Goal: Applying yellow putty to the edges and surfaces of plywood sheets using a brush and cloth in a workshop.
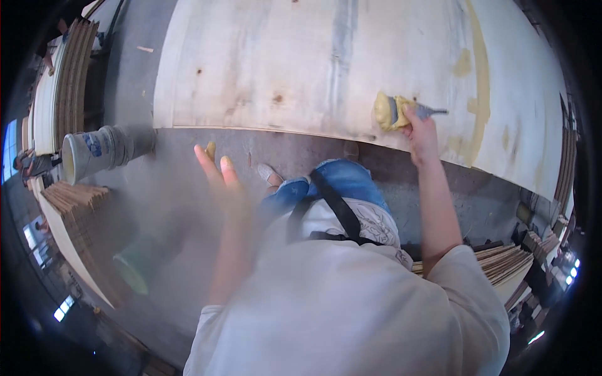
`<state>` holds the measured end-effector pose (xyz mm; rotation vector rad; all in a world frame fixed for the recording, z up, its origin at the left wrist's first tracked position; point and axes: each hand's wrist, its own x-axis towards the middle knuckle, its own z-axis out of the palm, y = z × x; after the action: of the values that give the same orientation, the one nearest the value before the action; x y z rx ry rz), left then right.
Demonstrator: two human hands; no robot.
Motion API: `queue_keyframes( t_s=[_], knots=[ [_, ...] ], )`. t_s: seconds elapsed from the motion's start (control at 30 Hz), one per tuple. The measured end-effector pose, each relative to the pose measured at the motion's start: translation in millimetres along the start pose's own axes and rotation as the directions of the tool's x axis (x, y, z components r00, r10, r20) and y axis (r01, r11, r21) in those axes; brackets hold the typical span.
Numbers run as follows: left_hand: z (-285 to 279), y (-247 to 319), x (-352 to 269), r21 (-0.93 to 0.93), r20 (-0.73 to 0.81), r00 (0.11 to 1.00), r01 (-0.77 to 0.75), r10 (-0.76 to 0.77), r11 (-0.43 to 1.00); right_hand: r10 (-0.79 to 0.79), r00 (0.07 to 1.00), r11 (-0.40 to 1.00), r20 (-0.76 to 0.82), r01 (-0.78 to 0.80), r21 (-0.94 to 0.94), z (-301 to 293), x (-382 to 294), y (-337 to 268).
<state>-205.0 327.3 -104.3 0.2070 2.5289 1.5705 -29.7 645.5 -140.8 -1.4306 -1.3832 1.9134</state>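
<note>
My right hand [421,134] is closed around a putty knife [423,111] whose blade end carries a thick lump of yellow putty [386,112]. It is over the near edge of a large plywood sheet [263,61]. Knots and grey streaks mark the pale face of this sheet. Toward the right, a yellow putty band [481,94] runs across the wood, with smaller patches beside it. My left hand [221,178] is raised off the sheet's near edge, above the floor, fingers apart and holding nothing; yellow putty coats some fingertips.
A whitish plastic bucket [89,152] lies in view at left, near stacked plywood sheets [73,84]. Another plywood stack [77,202] is below it, beside a blurred green container [131,270]. More sheets [503,265] stand behind my right arm. Other people are at the far left.
</note>
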Motion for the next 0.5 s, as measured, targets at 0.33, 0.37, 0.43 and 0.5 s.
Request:
queue_keyframes(
  t_s=[0.33, 0.37, 0.43, 0.5],
  knots=[
    [-90.0, -15.3, 134.0, 0.027, 0.089, 0.964, -0.254, 0.250, 0.967, -0.122, 0.991, 0.900, 0.056, 0.087, 0.426, 160.2, -14.6, -26.8],
    [-97.9, -10.1, 142.3, 0.024, 0.088, 0.965, -0.250, 0.247, 0.968, -0.121, 0.987, 0.876, 0.101, 0.058, 0.478, 179.2, 8.7, -36.0],
    [-108.7, -4.1, 161.1, -0.149, 0.053, 0.973, -0.214, 0.224, 0.965, -0.003, 0.973, 0.772, 0.232, -0.146, 0.618, 215.3, 68.1, -60.1],
    [-100.7, -11.6, 172.0, -0.122, 0.066, 0.964, -0.249, 0.258, 0.961, 0.004, 0.984, 0.777, 0.180, -0.117, 0.618, 200.2, 173.7, -60.8]
  ],
)
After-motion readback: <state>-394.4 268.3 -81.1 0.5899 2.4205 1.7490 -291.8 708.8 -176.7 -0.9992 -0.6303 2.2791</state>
